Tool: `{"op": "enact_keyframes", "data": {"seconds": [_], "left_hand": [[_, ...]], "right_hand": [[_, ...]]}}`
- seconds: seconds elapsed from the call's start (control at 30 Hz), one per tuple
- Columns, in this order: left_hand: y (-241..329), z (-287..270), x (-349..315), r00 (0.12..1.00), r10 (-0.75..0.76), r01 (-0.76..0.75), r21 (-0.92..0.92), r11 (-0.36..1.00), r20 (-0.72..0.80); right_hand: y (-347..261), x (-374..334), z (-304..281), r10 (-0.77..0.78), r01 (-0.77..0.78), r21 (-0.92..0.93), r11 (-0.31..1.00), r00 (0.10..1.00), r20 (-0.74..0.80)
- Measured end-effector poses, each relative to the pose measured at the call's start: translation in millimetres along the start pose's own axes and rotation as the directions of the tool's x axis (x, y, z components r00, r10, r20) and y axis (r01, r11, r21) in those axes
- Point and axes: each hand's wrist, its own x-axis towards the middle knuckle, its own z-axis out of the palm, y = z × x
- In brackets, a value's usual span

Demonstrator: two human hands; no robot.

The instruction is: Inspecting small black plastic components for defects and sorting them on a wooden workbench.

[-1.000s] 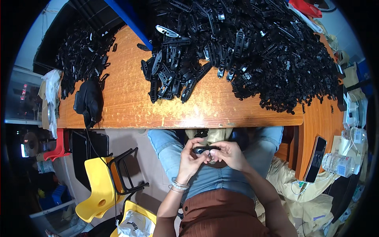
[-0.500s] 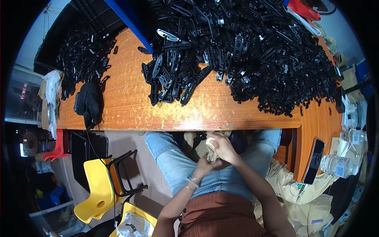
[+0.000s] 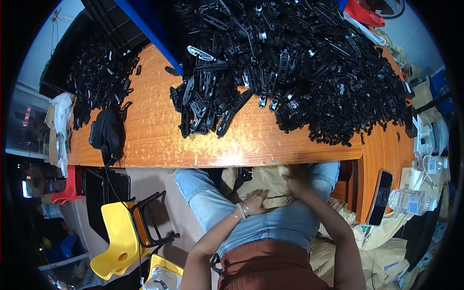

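Note:
A tan sack (image 3: 271, 180) stands between my knees below the table's front edge, its near rim folded toward my lap. My left hand (image 3: 253, 201) lies over that near rim, fingers stretched out. At the sack's right side is my right hand (image 3: 298, 184), smeared by motion, so its fingers cannot be made out. Some black pieces (image 3: 243, 177) show at the sack's left side, partly hidden under the table. On the table above, long black plastic clip-like parts (image 3: 205, 106) lie in a loose heap.
Many small black parts (image 3: 338, 111) cover the table's right side; another heap (image 3: 99, 72) lies far left. A blue panel (image 3: 150, 34) stands between heaps. A black pouch-like object (image 3: 108, 133), phone (image 3: 380, 197), plastic bottle (image 3: 411, 201) and yellow chair (image 3: 116, 237) are around me.
My hands have moved apart from a bunched-up tan part of the sack. The sack now spreads wider; my right hand has gone right and away from me. The view has shifted slightly.

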Motion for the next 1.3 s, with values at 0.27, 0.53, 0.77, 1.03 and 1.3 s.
{"op": "enact_keyframes", "data": {"seconds": [0.27, 0.53, 0.77, 1.03, 1.3], "left_hand": [[-7, -17, 24, 0.654, -0.205, -0.088, 0.342, 0.935, 0.728], [-4, 24, 35, 0.514, -0.071, -0.117, 0.152, 0.981, 0.855], [3, 69, 15, 0.657, -0.211, 0.160, 0.140, 0.977, 0.723], [-34, 119, 16, 0.461, -0.040, -0.017, 0.054, 0.998, 0.887], [35, -30, 20, 0.764, -0.252, 0.443, -0.200, 0.874, 0.593]], "right_hand": [[-44, -10, -78, -0.281, 0.054, 0.369, 0.928, 0.752, 0.596], [-47, 19, 9, -0.322, 0.479, -0.103, 0.872, 0.717, 0.618], [-45, 19, 19, -0.243, 0.376, -0.277, 0.884, 0.877, 0.416], [-13, 11, 2, -0.198, 0.318, 0.062, 0.946, 0.418, 0.887], [-50, 0, -3, -0.237, 0.361, -0.037, 0.932, 0.683, 0.691]]}}
